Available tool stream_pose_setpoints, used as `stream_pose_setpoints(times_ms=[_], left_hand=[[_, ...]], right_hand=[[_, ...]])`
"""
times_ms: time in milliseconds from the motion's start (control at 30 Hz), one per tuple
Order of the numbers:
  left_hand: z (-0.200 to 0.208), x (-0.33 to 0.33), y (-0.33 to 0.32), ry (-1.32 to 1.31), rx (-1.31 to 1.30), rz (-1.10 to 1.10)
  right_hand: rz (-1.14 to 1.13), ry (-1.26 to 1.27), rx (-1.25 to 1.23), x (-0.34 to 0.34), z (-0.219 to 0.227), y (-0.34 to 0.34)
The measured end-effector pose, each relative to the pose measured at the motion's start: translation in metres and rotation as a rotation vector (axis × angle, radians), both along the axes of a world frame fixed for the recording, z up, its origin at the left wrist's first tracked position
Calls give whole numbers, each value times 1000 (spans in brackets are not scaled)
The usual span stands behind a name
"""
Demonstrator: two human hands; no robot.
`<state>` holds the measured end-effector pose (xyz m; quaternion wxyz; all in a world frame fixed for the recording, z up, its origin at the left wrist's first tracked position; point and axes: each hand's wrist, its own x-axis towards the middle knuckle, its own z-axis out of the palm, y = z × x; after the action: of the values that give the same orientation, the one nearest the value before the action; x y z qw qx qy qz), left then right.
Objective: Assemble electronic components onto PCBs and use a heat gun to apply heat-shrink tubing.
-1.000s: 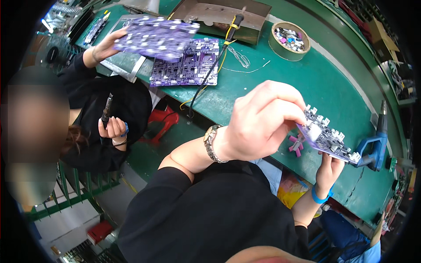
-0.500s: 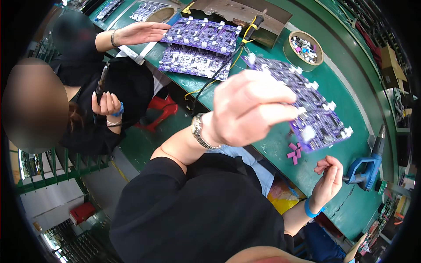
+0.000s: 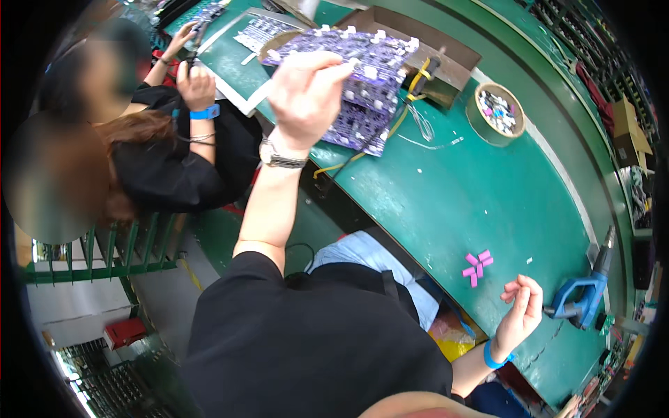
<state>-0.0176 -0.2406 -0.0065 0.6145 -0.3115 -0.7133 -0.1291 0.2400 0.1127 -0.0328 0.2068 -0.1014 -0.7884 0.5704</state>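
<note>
My left hand, with a metal-band watch at its wrist, pinches the near edge of a purple circuit board dotted with white connectors. This board hangs over a stack of similar purple circuit boards at the table's far left. Whether the held board touches the stack cannot be made out. On the right, above the table, my right hand has a blue wristband and loosely bent fingers, with nothing seen in it. Several small pink-purple pieces lie on the green table left of that hand.
A blue hot-air gun lies beyond my right hand. A round tub of small parts and a brown box stand at the back. A black-handled tool with a yellow-wrapped cable lies beside the boards. A co-worker sits at left.
My left hand has carried the circuit board leftward from mid-table to the stack. The co-worker's hand has left the boards and moved further away. My right hand stays nearly in place.
</note>
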Motion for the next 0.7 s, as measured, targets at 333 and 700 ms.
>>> stream_pose_setpoints(times_ms=[333, 700], left_hand=[[-29, -15, 2, -217, -47, -22], [-33, -9, 7, -454, -94, 19]], right_hand=[[5, -28, -4, -2, -2, -2], [-22, -49, -90, -6, -1, 6]])
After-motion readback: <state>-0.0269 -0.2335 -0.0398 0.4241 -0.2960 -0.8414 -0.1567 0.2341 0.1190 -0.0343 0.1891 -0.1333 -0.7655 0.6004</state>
